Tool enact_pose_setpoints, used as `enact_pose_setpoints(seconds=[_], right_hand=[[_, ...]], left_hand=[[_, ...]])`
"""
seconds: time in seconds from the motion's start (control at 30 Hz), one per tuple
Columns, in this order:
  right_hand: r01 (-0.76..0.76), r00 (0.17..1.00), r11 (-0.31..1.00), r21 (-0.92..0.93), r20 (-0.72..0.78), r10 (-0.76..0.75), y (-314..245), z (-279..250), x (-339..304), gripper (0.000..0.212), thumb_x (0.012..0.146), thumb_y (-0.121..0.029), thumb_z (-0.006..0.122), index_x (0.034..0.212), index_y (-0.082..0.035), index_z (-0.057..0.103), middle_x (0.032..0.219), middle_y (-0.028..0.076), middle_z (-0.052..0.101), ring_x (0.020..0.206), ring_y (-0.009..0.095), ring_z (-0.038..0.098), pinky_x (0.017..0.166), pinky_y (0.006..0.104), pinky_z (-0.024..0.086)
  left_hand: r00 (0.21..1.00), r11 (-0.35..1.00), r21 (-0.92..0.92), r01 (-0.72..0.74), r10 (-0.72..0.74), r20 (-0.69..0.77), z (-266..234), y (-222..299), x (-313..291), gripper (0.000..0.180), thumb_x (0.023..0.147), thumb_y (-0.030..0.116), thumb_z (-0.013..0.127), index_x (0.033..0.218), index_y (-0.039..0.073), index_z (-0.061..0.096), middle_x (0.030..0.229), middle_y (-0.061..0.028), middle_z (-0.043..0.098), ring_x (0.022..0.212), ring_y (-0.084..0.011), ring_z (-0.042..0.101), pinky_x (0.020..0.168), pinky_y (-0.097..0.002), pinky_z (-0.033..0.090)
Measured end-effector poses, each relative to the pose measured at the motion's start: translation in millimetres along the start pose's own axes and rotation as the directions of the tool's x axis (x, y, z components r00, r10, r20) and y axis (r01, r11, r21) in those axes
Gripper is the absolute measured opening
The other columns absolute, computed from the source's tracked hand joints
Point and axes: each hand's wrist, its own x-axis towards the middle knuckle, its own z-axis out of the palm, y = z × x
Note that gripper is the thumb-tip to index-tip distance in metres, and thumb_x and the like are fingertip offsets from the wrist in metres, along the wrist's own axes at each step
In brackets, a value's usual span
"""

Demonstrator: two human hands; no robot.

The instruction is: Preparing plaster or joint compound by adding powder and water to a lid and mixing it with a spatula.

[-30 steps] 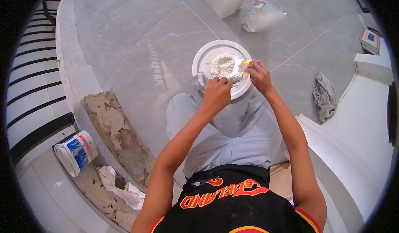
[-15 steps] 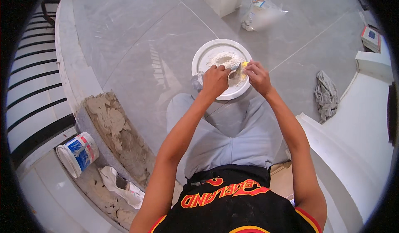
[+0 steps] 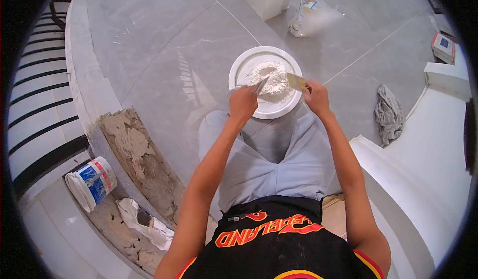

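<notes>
A round white lid point(image 3: 266, 51) lies on the floor in front of me, with a heap of white powder point(image 3: 271, 75) spread over its middle. My left hand point(image 3: 242, 104), at the lid's near left edge, is closed round a putty knife point(image 3: 261, 85); its grey blade slants up and right over the powder. On the other side, my right hand point(image 3: 317, 97) pinches a flat yellowish scraper point(image 3: 296, 81) by its near right corner, held over the lid's right part. The two tools are apart. The knife's handle is hidden in my left fingers.
Grey tiles surround the lid. A clear plastic bag point(image 3: 311, 17) stands far right, and a grey cloth point(image 3: 390, 114) lies right. At left are a tipped white and blue bucket point(image 3: 94, 182), a mortar-covered ledge point(image 3: 132, 139) and a black railing point(image 3: 42, 100).
My hands have separated: the left has drawn back to the left and nearer with the putty knife, away from the scraper. My right hand has shifted slightly nearer, and the scraper's flat face now shows.
</notes>
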Motion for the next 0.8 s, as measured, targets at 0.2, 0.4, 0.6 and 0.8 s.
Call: enact_pose_setpoints(seconds=[0.2,0.4,0.6,0.8], right_hand=[[-0.745,0.658,0.568,0.349,0.248,0.711,49,63,-44,0.017,0.069,-0.003,0.06,0.085,0.002,0.061,0.069,0.009,0.062,0.062,0.018,0.061,0.051,0.0272,0.049],[-0.814,0.573,0.485,0.32,0.299,0.763,24,81,-50,0.026,0.069,0.003,0.055,0.095,0.007,0.053,0.083,0.013,0.06,0.062,0.02,0.062,0.045,0.0286,0.053],[-0.835,0.547,0.545,0.077,0.217,0.809,36,113,-56,0.03,0.069,0.001,0.051,0.097,0.011,0.05,0.088,0.018,0.059,0.064,0.026,0.063,0.043,0.0321,0.053],[-0.561,0.826,0.813,0.156,0.042,0.562,160,134,-83,0.011,0.067,-0.007,0.052,0.076,-0.001,0.053,0.061,0.008,0.052,0.048,0.018,0.051,0.039,0.0313,0.04]], left_hand=[[0.714,0.318,-0.746,0.585,-0.638,0.287,71,-1,-74,0.012,0.075,0.008,0.062,0.086,0.002,0.058,0.08,-0.0086,0.061,0.069,-0.0212,0.062,0.056,-0.0337,0.05],[0.35,-0.3,-0.742,0.599,-0.736,0.579,117,-4,-97,0.024,0.077,0.0,0.06,0.099,0.002,0.049,0.09,-0.0088,0.058,0.075,-0.021,0.061,0.058,-0.0326,0.053],[0.355,-0.334,-0.799,0.5,-0.762,0.541,154,-32,-91,0.033,0.075,0.005,0.063,0.102,0.0,0.045,0.093,-0.0116,0.057,0.075,-0.0219,0.06,0.057,-0.0328,0.052],[0.386,-0.402,-0.672,0.622,-0.59,0.71,163,-1,-65,0.09,0.065,0.037,0.072,0.127,-0.004,0.023,0.129,-0.0247,0.035,0.115,-0.034,0.04,0.098,-0.0401,0.033]])
